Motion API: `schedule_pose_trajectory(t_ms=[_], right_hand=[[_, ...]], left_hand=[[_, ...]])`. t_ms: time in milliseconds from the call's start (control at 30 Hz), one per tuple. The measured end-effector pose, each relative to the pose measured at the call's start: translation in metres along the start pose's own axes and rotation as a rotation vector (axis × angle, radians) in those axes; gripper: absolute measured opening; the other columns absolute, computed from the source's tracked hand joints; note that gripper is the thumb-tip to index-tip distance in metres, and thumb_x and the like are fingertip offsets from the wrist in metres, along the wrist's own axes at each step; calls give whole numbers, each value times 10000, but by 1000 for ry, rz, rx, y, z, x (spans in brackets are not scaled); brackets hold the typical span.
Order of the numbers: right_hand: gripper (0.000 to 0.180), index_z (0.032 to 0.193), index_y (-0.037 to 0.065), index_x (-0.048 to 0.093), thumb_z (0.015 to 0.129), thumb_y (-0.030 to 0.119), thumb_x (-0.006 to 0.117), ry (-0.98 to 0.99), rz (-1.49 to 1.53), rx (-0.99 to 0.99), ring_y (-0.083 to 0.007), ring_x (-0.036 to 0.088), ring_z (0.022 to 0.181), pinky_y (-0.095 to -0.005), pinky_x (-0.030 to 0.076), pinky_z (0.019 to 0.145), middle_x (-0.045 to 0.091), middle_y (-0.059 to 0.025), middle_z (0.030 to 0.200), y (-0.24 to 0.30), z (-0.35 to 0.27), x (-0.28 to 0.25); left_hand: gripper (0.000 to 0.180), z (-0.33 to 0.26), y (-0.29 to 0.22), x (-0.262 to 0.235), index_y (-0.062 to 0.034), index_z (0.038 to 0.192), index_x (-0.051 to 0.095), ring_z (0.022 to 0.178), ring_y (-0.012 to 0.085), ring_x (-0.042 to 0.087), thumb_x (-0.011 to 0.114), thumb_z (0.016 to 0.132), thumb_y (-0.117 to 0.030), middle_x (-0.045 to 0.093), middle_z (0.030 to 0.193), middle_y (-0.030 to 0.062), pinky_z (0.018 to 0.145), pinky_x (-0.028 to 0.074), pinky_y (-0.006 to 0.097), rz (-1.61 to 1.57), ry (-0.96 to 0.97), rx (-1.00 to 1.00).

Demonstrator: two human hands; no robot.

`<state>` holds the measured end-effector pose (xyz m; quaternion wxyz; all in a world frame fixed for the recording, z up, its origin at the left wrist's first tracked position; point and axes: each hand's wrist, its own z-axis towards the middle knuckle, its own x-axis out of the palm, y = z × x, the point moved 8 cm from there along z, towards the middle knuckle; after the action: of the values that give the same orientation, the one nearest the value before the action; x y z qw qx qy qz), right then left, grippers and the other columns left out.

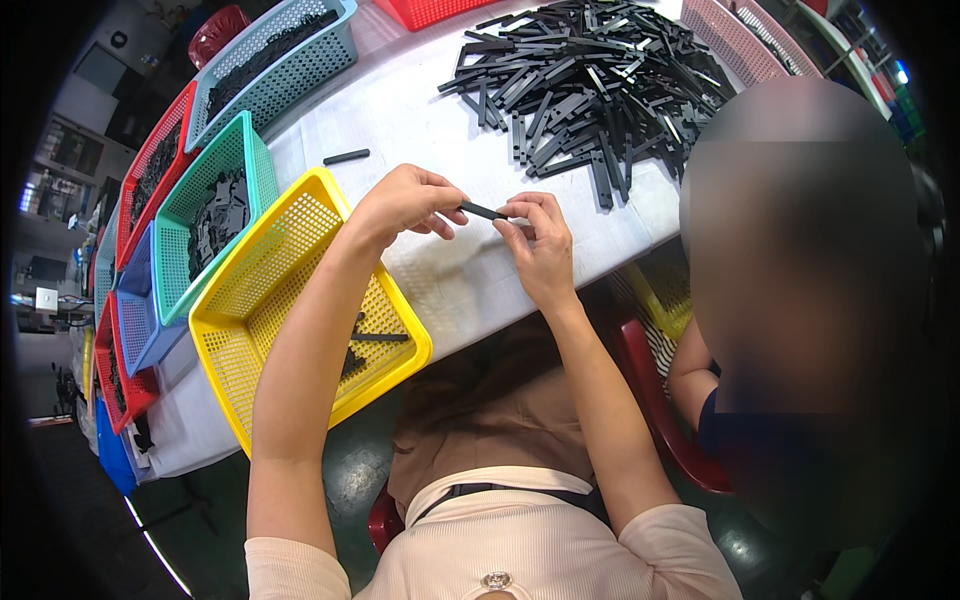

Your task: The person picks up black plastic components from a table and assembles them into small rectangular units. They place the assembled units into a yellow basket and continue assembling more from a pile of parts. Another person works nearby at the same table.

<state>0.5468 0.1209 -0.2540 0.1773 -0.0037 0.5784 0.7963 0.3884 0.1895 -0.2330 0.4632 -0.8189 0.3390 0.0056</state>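
Note:
Between my two hands a short black strip (481, 211) is held above the white-covered table. My left hand (408, 204) pinches its left end, and the fingers of my right hand (537, 238) are closed on its right end. Under my left forearm stands a yellow perforated basket (270, 240), with a few black strips (380, 338) inside it, partly hidden by the arm. A single black strip (346, 157) lies on the table beyond the basket. Farther off, a big heap of black strips (590, 95) is spread at the back right.
Along the left stand a green basket (168, 225), a light-blue basket (300, 85) and red baskets (128, 195) with black parts, beside a blue basket (150, 345). A pink basket (720, 40) is at the far right. Another person (690, 375) sits close on my right.

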Motion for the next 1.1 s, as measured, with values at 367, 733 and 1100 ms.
schedule_pose_trajectory(t_ms=[367,733,1100], right_hand=[[105,901,5,632,806,0,678,-37,-19,-62,-181,607,774,-274,527,605,557,-97,1014,3,-1,-1],[169,991,22,619,843,92,660,18,-77,-45,-339,599,831,-402,488,697,616,-146,1002,-18,-2,0],[277,1106,48,616,848,126,681,-52,4,11,-328,585,969,-401,462,809,618,-148,1057,-16,1,-4]], left_hand=[[252,1,-5,2,-57,948,666,622,122,653,666,825,-278,700,816,61,648,482,245,109,-18,65],[272,2,-7,3,-33,1005,666,693,135,665,496,925,-230,708,882,92,689,493,256,-44,-28,118],[310,-1,-13,7,-51,1027,668,725,140,674,469,950,-275,710,905,77,719,485,271,-79,20,179]])
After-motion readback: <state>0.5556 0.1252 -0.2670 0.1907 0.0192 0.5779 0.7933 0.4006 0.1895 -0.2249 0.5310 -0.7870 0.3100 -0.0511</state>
